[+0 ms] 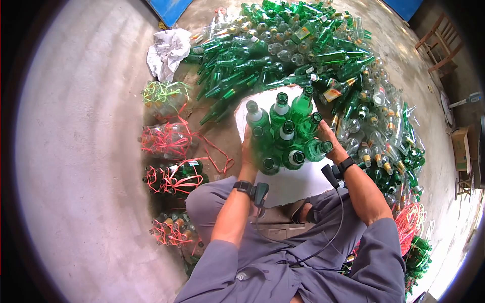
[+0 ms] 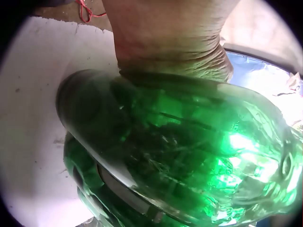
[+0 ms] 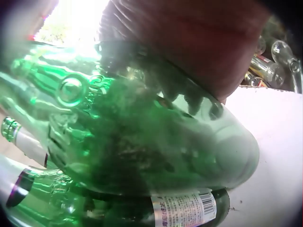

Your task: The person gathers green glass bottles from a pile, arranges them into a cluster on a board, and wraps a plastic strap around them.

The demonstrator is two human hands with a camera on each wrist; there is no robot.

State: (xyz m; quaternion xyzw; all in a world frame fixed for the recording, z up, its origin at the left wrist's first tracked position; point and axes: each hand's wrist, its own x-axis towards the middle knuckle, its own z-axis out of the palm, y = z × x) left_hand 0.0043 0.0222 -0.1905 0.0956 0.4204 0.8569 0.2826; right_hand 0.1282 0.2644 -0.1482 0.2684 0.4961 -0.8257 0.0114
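Note:
A tight cluster of green glass bottles stands upright above a white board in the head view. The left hand presses the cluster's left side, and the right hand holds its right side. In the left wrist view a green bottle lies against the left hand, whose fingers are hidden. The right wrist view shows another green bottle against the right hand, with fingers seen faintly through glass and a labelled bottle beneath.
A large heap of loose bottles spreads ahead and to the right. Bundles tied with red string line the left, below a crumpled white sack. More red string lies at right, and a wooden chair stands far right.

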